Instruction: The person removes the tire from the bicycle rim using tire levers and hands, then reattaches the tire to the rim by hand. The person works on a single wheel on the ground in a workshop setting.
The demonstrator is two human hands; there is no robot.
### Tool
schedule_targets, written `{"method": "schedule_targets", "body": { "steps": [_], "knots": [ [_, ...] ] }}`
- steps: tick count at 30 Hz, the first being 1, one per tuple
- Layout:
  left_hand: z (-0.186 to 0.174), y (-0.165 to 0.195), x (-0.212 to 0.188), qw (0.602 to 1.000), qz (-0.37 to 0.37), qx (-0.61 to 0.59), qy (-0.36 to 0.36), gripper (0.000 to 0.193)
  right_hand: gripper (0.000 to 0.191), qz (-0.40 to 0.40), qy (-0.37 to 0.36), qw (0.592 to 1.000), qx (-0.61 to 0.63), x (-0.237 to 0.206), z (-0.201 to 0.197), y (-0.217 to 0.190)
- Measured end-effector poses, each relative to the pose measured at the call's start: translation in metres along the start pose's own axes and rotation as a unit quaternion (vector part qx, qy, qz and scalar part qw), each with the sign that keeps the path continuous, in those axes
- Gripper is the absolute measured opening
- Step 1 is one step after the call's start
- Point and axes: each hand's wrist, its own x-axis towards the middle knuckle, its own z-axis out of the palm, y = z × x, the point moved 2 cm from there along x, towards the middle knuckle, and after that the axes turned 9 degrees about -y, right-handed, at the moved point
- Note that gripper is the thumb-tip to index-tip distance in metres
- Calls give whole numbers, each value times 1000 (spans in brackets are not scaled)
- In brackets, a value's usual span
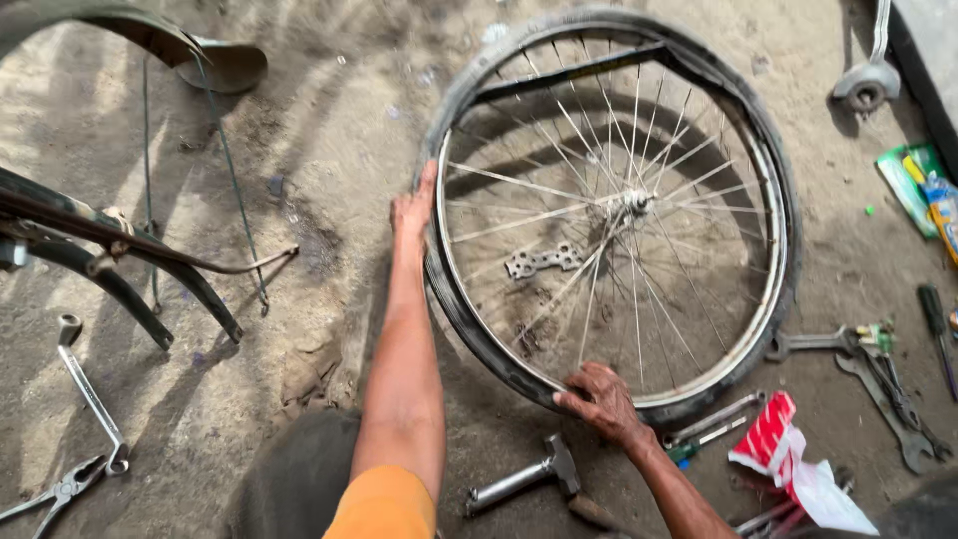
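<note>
Open dirt left of the wheel point(609, 210); hammer point(524, 479) and screwdriver point(714, 424) crowding just below it, wrenches point(878, 374) cluttering the right.
</note>
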Motion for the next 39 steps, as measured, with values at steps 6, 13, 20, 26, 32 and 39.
{"method": "schedule_targets", "body": {
  "steps": [6,13,20,26,32,39],
  "knots": [
    [9,-33,-47,975,-26,-161,-150,74,48,24,0,999,49,18,10,-31],
    [36,-96,-158,885,-43,-408,-218,40,55,22,121,964,235,37,-26,-55],
    [49,-120,-151,956,-49,-289,13,25,43,34,2,979,199,40,-21,-57],
    [52,-119,-152,961,3,-270,59,31,30,-47,33,952,301,70,30,-47],
    [45,-104,-145,972,-30,-230,36,30,44,-48,35,841,538,78,41,-49],
    [39,-91,-131,968,-69,-237,34,25,34,46,-17,981,189,77,14,-70]
  ]
}}
